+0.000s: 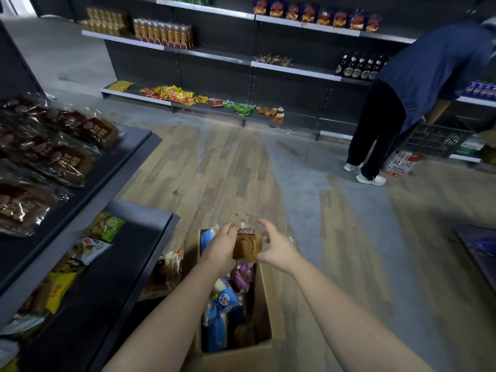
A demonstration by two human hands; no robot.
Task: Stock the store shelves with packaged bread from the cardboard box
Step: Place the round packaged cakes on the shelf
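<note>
- Well to the left of the grip and above it, the upper shelf (128, 146) holds a row of dark brown bread packs (53, 149) laid flat with labels up, so shoppers can read them. We judge the new stock belongs in such a row.
- Nearer the grip, on its left, the lower shelf (150, 237) has green and yellow packets (104, 229) at its back and bare room at the front, the closest spot to fill.
- Our left hand (222, 245) clasps the left edge of the packet of bread (247, 244), fingers curled over its top to steady it.
- The packet sits between both hands, lifted clear of the box, label facing up.
- Our right hand (276, 249) cups the packet's right side with the thumb against the bun. It seems to grasp the clear wrap, though the film makes contact hard to read.
- Straight below the grip the cardboard box (264, 304) stands open on the floor, with more packets inside.
- Far beyond the grip to the right, another person (418, 84) bends at the far shelves.
</note>
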